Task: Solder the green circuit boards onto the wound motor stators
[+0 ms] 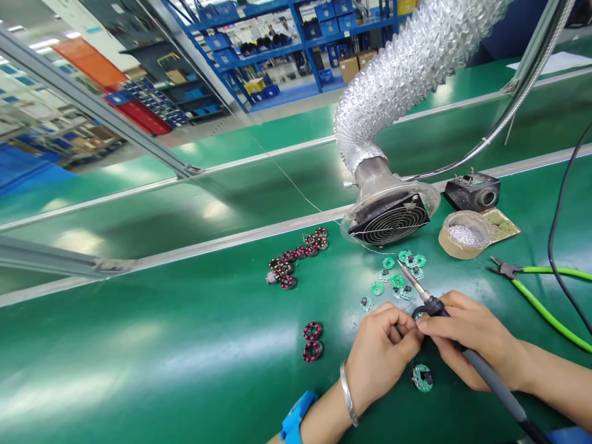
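Observation:
My right hand [476, 336] is closed around a soldering iron [483, 370], its metal tip pointing up and away to the left over the bench. My left hand [382, 345] is pinched against the right fingertips on a small dark-rimmed round part [419, 312], mostly hidden by the fingers. Just beyond lie several small round green circuit boards [398, 281], some with a black component on them. Below the hands sits a round part topped with a green board [422, 377]. Two red-and-black ring coils [312, 351] rest left of my left hand.
More ring coils [300, 252] lie farther back. A fume extractor [391, 222] hangs from a silver duct [383, 92]. At right are a tub of metallic bits [462, 246], a black holder [472, 192], a sponge tray [502, 225], green-handled cutters [531, 293] and a black cable [552, 237].

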`<state>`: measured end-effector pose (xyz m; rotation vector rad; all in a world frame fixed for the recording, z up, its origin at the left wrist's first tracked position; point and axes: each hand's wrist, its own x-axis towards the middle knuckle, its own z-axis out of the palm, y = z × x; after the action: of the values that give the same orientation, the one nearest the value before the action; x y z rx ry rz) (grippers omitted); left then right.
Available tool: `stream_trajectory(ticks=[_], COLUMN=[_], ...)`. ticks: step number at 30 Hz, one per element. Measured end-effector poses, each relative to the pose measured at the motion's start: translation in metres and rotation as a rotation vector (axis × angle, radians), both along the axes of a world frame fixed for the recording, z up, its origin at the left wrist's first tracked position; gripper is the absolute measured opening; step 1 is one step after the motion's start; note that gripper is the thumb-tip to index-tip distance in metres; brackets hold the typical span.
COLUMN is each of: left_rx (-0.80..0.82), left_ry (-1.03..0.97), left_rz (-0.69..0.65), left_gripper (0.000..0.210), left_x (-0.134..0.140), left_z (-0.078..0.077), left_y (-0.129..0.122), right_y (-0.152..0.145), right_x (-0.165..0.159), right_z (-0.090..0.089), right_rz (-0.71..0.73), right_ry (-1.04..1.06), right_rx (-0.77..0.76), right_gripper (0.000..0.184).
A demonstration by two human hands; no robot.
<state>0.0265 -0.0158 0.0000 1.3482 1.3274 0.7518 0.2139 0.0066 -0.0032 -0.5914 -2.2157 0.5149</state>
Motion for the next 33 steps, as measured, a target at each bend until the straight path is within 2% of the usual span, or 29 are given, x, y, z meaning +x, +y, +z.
stream_trajectory(ticks=[7, 13, 18, 21, 25, 33], left_rx=[0.027, 0.001, -0.009, -0.017, -0.011, -0.021], left_ry=[0.083, 0.084, 0.09, 0.105, 0.106, 0.115], left_rz=[0.031, 0.05, 0.065, 0.066, 0.07, 0.065], left_gripper=[0.013, 0.013, 0.013, 0.013, 0.013, 0.012], left_x=[0.002, 0.004, 0.004, 0.004, 0.004, 0.004], left_z=[0.004, 0.003, 0.002, 0.002, 0.003, 0.004], left_y=[-0.002, -0.003, -0.003, -0.003, -0.003, -0.003], right_y=[0.002, -0.001, -0.017, -0.022, -0.022, -0.018], right_x=[-0.002, 0.009, 0.023, 0.022, 0.016, 0.013], right_z=[0.002, 0.019, 0.037, 0.043, 0.043, 0.041], right_rz=[0.013, -0.055, -0.142, -0.178, -0.193, -0.165], right_ry=[-0.022, 0.065, 0.084, 0.098, 0.105, 0.074], right_rx=[-0.01, -0.03, -0.181, -0.209, -0.232, -0.226], right_gripper=[0.036, 0.048, 0.038, 0.029, 0.02, 0.019])
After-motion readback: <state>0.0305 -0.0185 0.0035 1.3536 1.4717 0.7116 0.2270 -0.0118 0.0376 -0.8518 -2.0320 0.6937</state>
